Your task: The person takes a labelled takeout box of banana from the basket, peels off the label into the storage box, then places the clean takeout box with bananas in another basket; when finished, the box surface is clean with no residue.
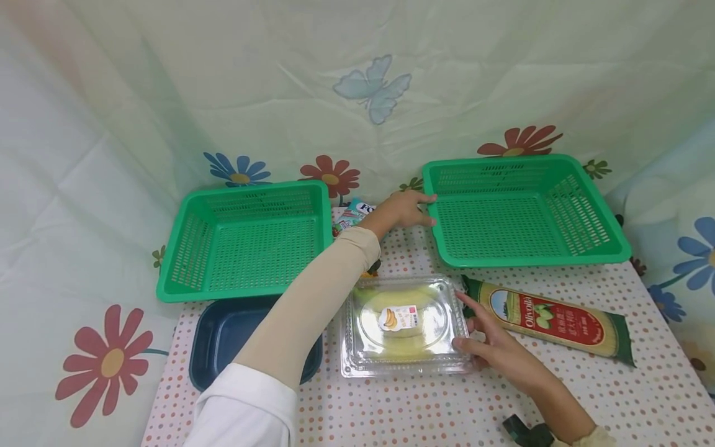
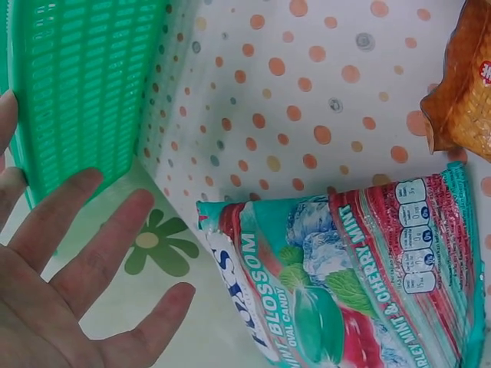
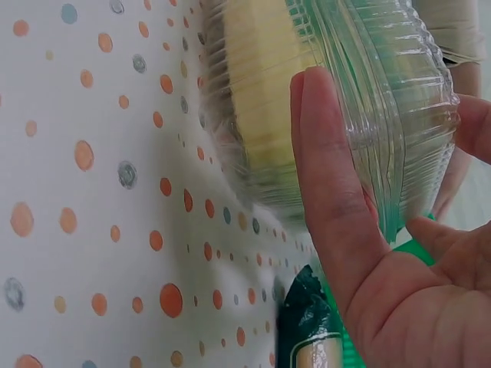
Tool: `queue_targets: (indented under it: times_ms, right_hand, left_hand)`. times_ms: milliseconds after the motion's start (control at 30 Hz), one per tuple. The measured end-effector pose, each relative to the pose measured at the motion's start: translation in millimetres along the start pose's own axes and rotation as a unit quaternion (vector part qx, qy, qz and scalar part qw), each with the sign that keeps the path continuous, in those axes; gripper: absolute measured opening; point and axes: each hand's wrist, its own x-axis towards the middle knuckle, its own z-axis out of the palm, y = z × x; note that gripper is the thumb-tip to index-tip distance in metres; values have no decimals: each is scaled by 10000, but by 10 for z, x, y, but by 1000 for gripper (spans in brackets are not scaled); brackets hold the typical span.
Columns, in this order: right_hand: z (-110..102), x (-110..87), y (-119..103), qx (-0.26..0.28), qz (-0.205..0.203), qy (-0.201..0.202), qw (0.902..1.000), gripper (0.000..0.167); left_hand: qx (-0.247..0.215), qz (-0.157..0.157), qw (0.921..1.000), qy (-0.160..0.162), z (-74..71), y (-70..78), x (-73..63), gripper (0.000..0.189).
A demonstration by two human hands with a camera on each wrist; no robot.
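Note:
My right hand (image 1: 499,351) grips the right side of a clear plastic clamshell box (image 1: 365,366), thumb and fingers spread along its edge. Pale yellow food shows inside, under a label picturing bananas. In the right wrist view, a finger (image 3: 326,153) lies straight along the ribbed wall. Farther back, my left hand (image 1: 406,209) reaches to the left rim of the right green basket (image 1: 525,226). Its fingers are spread in the left wrist view, with fingertips right at the rim. A teal bag of Fox's mint candy (image 2: 322,284) lies close to that hand.
Another green basket (image 1: 262,254) stands at back left, with a dark blue tray (image 1: 223,335) in front, partly behind my left arm. An Olivoilà pasta pack (image 1: 558,320) lies right of the box. An orange-brown packet (image 2: 464,96) shows beyond the candy. A patterned curtain hangs behind.

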Motion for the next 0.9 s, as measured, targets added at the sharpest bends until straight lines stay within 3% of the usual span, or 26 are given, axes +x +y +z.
queue_targets:
  times_ms: [233, 500, 900]
  right_hand:
    - [-24, 45, -22, -208, 182, 50, 9996, 90]
    - [-1, 68, -16, 173, 5, -61, 9998, 89]
    - [2, 58, -21, 161, 51, -59, 9998, 89]
  left_hand:
    - [55, -18, 10000, 7, 9, -4, 29, 67]
    - [69, -49, 10000, 19, -5, 25, -1, 67]
    - [127, -57, 9999, -88, -17, 29, 0, 68]
